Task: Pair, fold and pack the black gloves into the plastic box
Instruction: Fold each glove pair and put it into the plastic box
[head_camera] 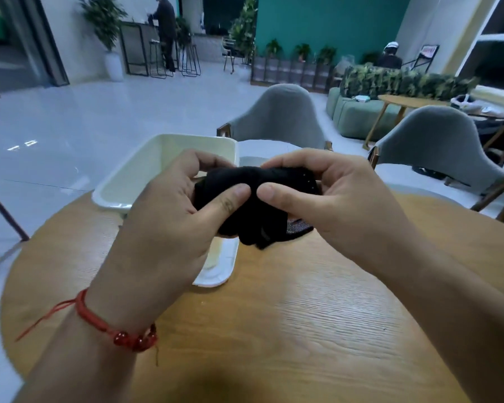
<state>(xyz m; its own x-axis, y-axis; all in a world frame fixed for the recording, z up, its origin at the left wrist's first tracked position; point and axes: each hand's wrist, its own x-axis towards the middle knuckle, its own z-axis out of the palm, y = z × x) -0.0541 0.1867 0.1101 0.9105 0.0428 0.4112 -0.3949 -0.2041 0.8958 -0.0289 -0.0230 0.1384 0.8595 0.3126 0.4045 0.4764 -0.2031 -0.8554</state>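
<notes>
A bunched bundle of black gloves [259, 216] hangs in the air above the round wooden table [303, 315]. My left hand [169, 216] grips its left side, thumb pressed on top. My right hand [326, 193] pinches the right side, thumb beside the left thumb. A grey patterned patch shows on the lower right of the gloves. The white plastic box [146, 170] stands open behind my left hand, at the table's far left edge. Its inside, as far as visible, holds nothing.
A flat white lid or tray [218, 271] lies on the table under my left hand, next to the box. Two grey chairs [280, 117] stand behind the table. Further back are a green sofa, plants and people.
</notes>
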